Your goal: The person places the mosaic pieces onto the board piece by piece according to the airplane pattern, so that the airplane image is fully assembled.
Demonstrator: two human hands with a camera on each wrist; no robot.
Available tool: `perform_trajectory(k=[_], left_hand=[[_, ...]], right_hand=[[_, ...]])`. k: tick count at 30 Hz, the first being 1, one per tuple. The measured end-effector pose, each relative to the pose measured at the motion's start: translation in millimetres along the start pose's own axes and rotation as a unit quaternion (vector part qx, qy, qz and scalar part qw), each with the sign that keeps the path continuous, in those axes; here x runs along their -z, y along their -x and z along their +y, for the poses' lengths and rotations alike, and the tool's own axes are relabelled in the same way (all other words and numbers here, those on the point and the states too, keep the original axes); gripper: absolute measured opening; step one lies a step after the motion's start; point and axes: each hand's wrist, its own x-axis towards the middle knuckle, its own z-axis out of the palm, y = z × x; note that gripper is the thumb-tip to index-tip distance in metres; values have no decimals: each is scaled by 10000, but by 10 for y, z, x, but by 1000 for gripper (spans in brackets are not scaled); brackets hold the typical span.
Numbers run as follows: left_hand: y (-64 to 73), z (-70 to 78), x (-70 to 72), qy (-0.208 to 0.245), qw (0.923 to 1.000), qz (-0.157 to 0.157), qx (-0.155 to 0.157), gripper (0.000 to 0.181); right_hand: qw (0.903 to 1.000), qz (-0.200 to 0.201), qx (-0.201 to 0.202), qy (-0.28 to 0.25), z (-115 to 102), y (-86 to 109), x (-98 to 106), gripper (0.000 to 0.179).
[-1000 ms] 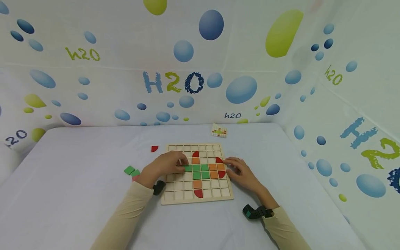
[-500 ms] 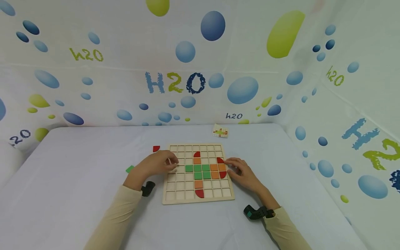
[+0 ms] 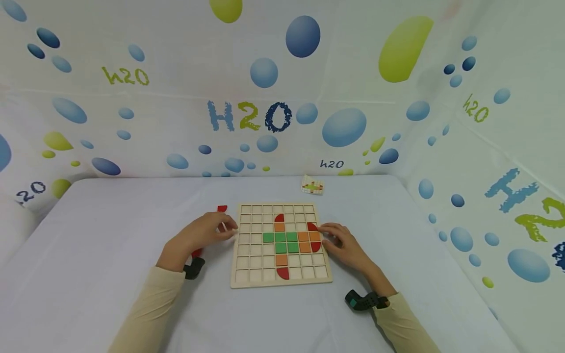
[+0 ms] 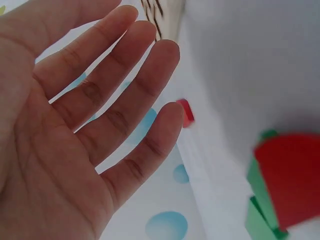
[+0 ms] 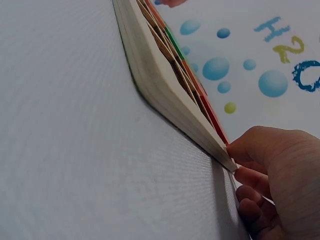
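A wooden grid board lies flat on the white table, with green and orange square tiles and red quarter-circle pieces set in its cells. My left hand hovers just off the board's left edge, fingers spread and relaxed with nothing in them, as the left wrist view shows. Beneath that wrist, a red piece lies partly over green tiles; the hand mostly hides them in the head view. At the board's right edge, my right hand touches the rim with thumb and fingertips.
Beyond the left hand lies a loose red quarter-circle piece. A small pattern card sits behind the board near the table's back edge. A patterned white curtain hangs behind the table. Each wrist wears a black camera mount.
My left hand has drawn back leftward from the green tile at the row's left end, which stays in its cell. The right hand has stayed at the board's edge.
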Motion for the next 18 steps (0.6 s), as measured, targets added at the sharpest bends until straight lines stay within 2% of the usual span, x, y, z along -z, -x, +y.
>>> perform_trajectory(k=[4, 12, 18], left_hand=[[65, -74, -4, 58, 10000, 31, 30, 15], [212, -191, 49, 110, 9997, 155, -135, 14], [340, -271, 93, 208, 9994, 267, -42, 16]], right_hand=[[10000, 8, -6, 4, -6, -2, 4, 35], [10000, 20, -36, -58, 5, 6, 4, 33], [9999, 17, -42, -94, -1, 9, -2, 33]])
